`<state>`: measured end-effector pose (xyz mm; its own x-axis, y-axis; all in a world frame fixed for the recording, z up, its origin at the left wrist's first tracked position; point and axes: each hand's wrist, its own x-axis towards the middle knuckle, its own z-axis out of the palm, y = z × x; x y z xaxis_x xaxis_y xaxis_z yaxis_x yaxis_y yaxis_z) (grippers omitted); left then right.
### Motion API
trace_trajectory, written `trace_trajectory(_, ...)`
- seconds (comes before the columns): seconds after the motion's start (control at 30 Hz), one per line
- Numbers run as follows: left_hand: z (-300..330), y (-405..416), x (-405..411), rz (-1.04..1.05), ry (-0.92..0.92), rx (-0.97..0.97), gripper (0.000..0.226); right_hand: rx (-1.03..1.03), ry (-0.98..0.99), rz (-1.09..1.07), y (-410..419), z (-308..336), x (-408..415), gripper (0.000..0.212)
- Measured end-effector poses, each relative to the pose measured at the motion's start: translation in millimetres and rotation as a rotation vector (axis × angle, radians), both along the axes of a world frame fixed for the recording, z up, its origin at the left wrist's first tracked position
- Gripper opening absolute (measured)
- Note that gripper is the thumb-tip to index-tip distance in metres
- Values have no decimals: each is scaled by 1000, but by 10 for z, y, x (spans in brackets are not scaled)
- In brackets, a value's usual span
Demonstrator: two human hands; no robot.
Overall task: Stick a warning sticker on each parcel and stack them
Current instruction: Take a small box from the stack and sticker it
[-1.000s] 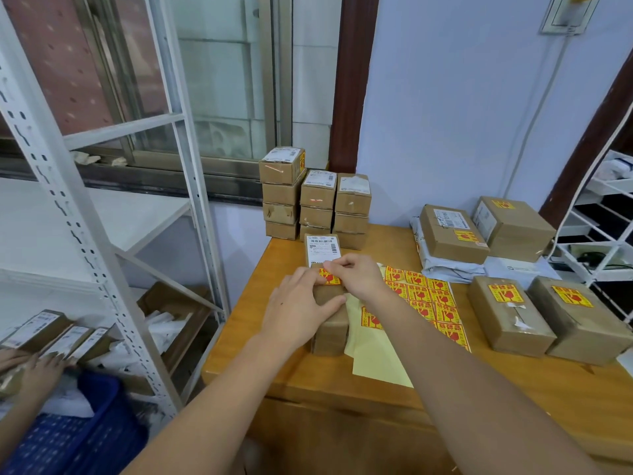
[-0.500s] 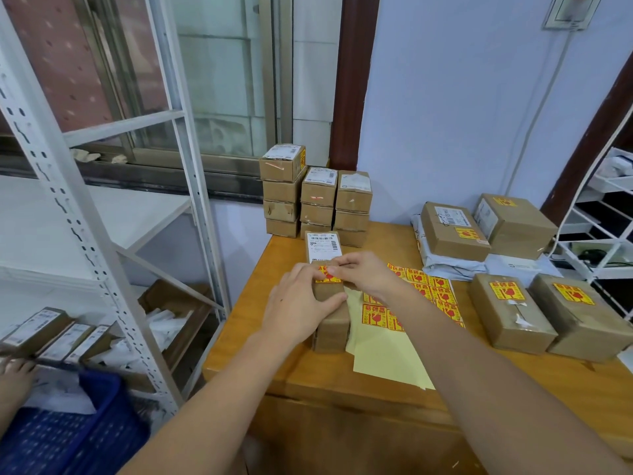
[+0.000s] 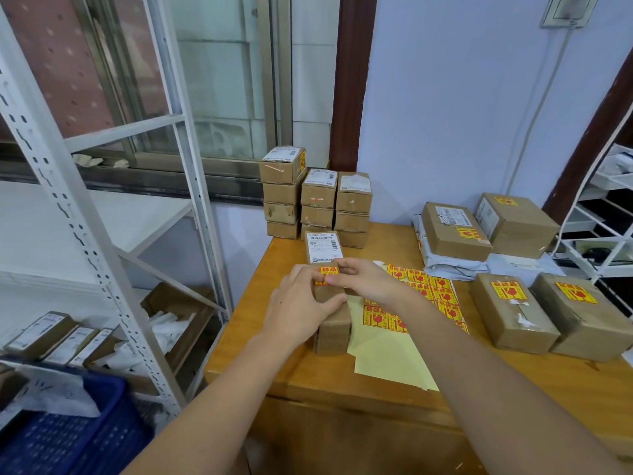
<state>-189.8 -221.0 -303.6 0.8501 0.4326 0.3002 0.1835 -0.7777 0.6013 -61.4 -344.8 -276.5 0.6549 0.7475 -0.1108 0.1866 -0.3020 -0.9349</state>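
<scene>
Pressing warning sticker (image 3: 327, 273) onto parcel (image 3: 334, 329): both hands' fingertips.

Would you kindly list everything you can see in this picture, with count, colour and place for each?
long brown cardboard parcel: one, brown with white label, front left of table, under both hands
yellow-and-red warning sticker: one, on that parcel's top, under the fingertips
pale yellow sticker sheet: one, several red-on-yellow stickers left, right of the parcel
stacked small brown boxes: three columns, back left table corner
large brown stickered parcels: four, right side of table
grey plastic mailer bags: under the two rear large parcels
wooden table: one, orange-brown
white metal shelving: left
blue plastic crate: one, lower left
left hand: grips the parcel
right hand: presses the sticker down
</scene>
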Motion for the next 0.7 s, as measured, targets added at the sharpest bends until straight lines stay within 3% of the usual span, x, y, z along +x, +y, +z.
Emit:
trace_trajectory(0.07,-25,5,4,-33,-18,-88,54,38,-54,-81,66,-59,-23,51)
trace_trajectory(0.13,-37,19,-10,-69,-39,-180,55,108,-33,-135,98,-141,-50,56)
trace_trajectory(0.33,17,84,126,-23,-143,-497,48,188,42,-158,67,-185,-127,27)
trace_trajectory(0.53,-64,96,278,-39,-96,-551,62,192,-14,-208,51,-190,-216,40)
trace_trajectory(0.7,-217,92,306,-17,-147,-548,50,178,-28,-213,56,-223,-233,47)
